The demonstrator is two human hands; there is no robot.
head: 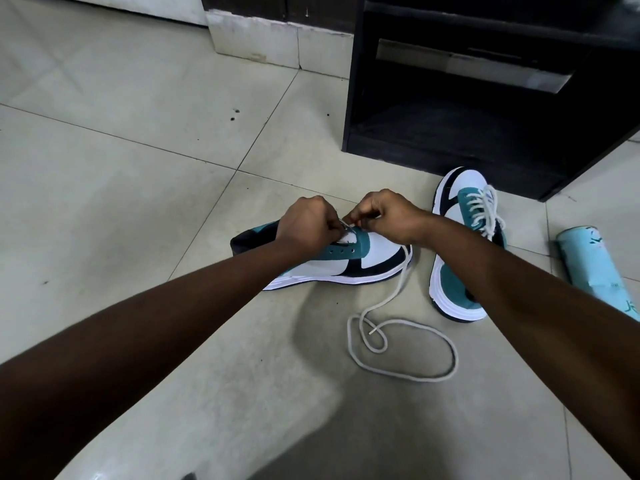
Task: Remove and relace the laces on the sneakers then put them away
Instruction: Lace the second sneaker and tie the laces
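1. Two sneakers sit on the tiled floor [121,174]: the near sneaker [346,261] lies across in front of the person with its toe toward their right, most eyelets bare; the second sneaker [460,258], just beside it on the right, is fully laced.
2. One white lace [401,344] runs from the near sneaker's toe end and loops loosely on the floor. It looks soft and limp, so it will flop and twist; my judgement is that the stiff tip is the only part worth pinching when feeding an eyelet.
3. The left hand [306,225] and right hand [384,216] are close together over the lowest eyelets, fingers curled, each pinching lace at the eyelet row. What exactly each fingertip grips is too small to tell.
4. The near sneaker looks light and liable to slide on smooth tile; steadying it by the teal eyelet panel or the sole seems wise.
5. Relacing seems barely begun on this shoe.
6. Beyond stands a dark cabinet [450,140] with an open bottom shelf, probably where the pair goes.
7. A pale blue cylinder [588,268] lies on the floor at far right.
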